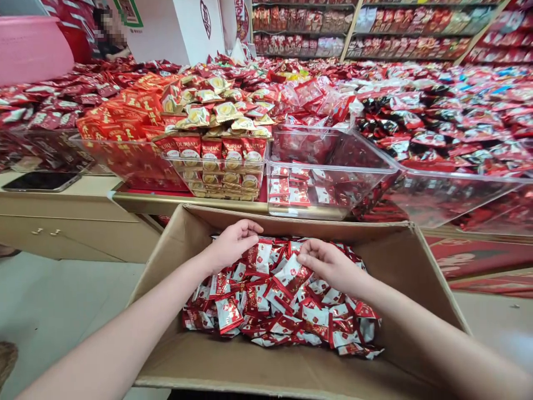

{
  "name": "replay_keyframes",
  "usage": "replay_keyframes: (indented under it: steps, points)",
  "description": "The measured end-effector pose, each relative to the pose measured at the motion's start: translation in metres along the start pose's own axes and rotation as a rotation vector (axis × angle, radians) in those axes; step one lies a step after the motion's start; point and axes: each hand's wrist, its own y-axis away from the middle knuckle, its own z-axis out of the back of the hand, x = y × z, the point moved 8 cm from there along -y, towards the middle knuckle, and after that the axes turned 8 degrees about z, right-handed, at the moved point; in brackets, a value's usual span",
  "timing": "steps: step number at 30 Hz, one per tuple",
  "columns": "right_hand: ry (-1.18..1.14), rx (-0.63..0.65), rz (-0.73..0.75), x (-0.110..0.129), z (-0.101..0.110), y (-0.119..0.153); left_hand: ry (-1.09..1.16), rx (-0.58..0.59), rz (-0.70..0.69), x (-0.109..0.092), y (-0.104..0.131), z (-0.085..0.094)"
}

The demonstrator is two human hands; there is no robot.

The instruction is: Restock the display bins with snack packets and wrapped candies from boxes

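Note:
Many small red and white packets [287, 322] lie in a large open cardboard box [233, 361]. My left hand [233, 244] is inside the box near its far wall, fingers curved and thumb apart from them, over the packets; a packet lies just beside the thumb. My right hand [322, 260] is to its right, thumb and fingers closed on the top edge of one packet [292, 270]. Beyond the box, a clear plastic bin [333, 194] holds a few rows of similar red and white packets on its bottom.
A bin of durian packets [225, 172] and a bin of red-orange packets [129, 144] stand left of the clear bin. Heaped snacks [437, 116] fill bins at right. A phone [41, 181] lies on the left counter. A person [110, 33] is at the back left.

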Motion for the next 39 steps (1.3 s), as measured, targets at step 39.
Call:
replay_keyframes:
  steps: [39]
  points:
    - [-0.634, -0.176, 0.016, 0.024, -0.012, 0.004, 0.011, 0.242, 0.029, -0.004, 0.028, -0.059]
